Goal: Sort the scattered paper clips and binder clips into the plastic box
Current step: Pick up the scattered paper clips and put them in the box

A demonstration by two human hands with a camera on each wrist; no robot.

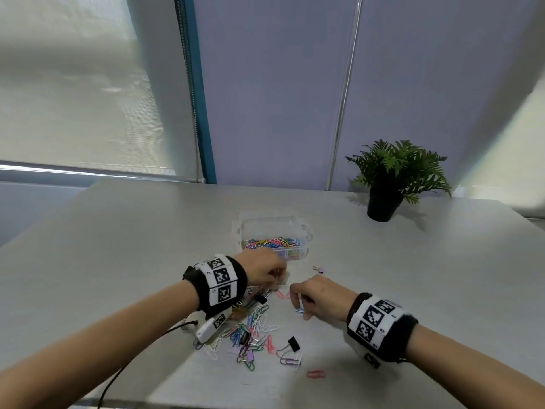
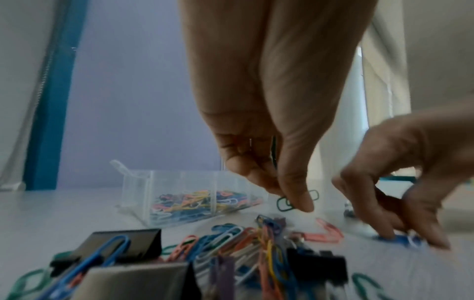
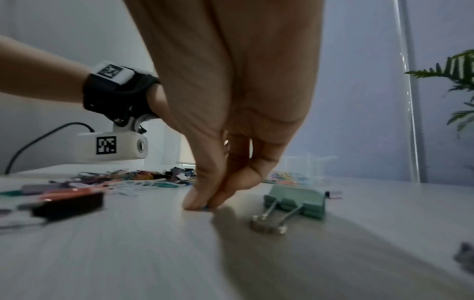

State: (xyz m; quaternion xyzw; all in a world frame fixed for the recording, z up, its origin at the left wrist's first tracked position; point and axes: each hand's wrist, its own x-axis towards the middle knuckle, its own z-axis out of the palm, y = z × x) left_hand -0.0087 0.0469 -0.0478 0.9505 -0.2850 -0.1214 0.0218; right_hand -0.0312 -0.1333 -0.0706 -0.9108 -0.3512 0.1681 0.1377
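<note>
Lower centre of the head view, right hand (image 1: 317, 296) pinches a flat blue paper clip (image 1: 299, 310), left hand (image 1: 267, 271) pinches a green paper clip (image 2: 284, 203); light, slippery wire, so lift by an edge.

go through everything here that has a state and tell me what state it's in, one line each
plastic box: lid off or open, partly filled with coloured paper clips
left hand: pinches a green paper clip, lifted off the table
right hand: fingertips pinch a blue paper clip lying on the table
clip pile: loose on the table, unsorted
black binder clip: on the table, handles folded out
teal binder clip: on the table, handles out
potted plant: upright
</note>
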